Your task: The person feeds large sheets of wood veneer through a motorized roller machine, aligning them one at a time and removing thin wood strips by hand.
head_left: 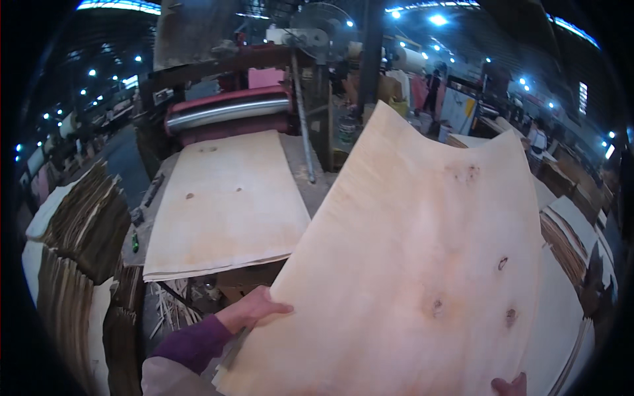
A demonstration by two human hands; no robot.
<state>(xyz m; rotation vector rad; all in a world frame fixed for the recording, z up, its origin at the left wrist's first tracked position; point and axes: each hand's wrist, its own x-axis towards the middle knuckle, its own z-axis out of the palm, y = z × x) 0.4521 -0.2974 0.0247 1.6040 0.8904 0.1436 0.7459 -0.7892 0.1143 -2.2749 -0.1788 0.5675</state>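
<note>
Wood sheet [403,257]: left hand [261,307] is gripping its 8 o'clock edge, right hand [510,385] its 5 o'clock. Probably repositioning; next move's calling for even two-handed support.

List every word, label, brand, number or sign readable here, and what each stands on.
No text can be read.
Held sheet: knots, no print visible.
Sheets before the roller: knots, no print visible.
Green object: too small to tell.
White panel in the background: too blurred to tell.
</note>
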